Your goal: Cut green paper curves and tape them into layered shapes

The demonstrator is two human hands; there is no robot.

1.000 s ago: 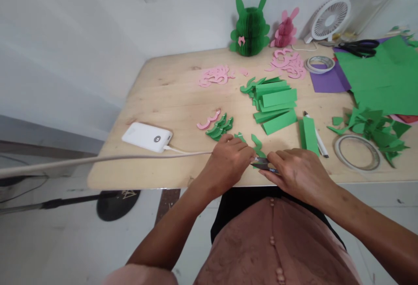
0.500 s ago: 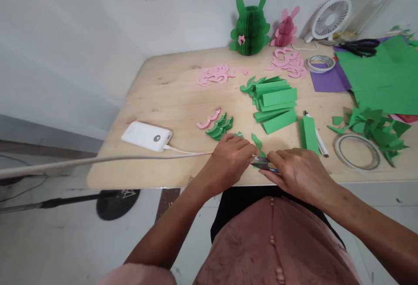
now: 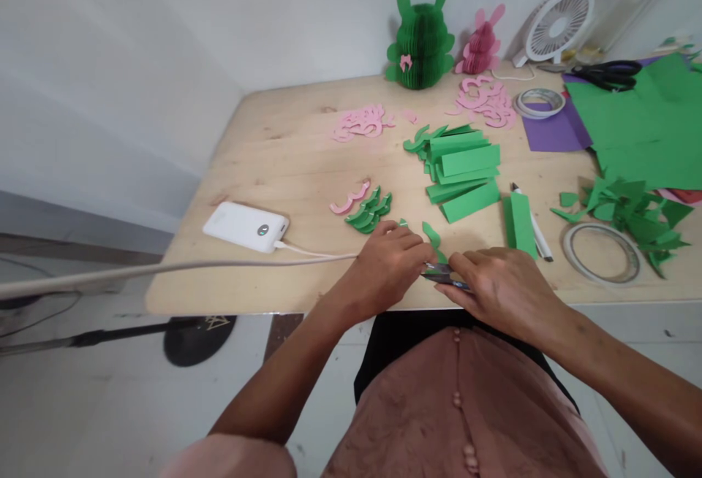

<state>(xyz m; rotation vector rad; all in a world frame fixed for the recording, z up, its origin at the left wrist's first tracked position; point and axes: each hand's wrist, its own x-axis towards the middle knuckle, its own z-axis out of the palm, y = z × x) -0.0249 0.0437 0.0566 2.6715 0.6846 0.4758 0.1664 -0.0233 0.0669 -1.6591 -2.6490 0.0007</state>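
My right hand (image 3: 496,281) is closed round a small dark, shiny metal tool (image 3: 443,275); its exact kind is partly hidden by the fingers. Close against the tool's left end, my left hand (image 3: 392,259) is closed in a pinch. A bit of green paper shows at the tool, apparently held by the left fingertips, mostly covered. Just beyond the hands lies a curved green paper strip (image 3: 431,235). Left of it are several wavy green paper pieces (image 3: 368,211) with small white marks, and a wavy pink paper strip (image 3: 351,199).
Folded green strips (image 3: 466,164) and pink cutouts (image 3: 362,123) lie farther back. At the right are a marker (image 3: 540,237), tape rolls (image 3: 602,253), green scraps (image 3: 630,204) and black-handled scissors (image 3: 608,74). A white power bank (image 3: 241,227) trails a cable. Paper rabbits (image 3: 421,39) and a fan (image 3: 559,25) stand behind.
Both hands stay nearly in place, still together at the tool. The whole view has shifted very slightly. Nothing on the table has visibly moved.
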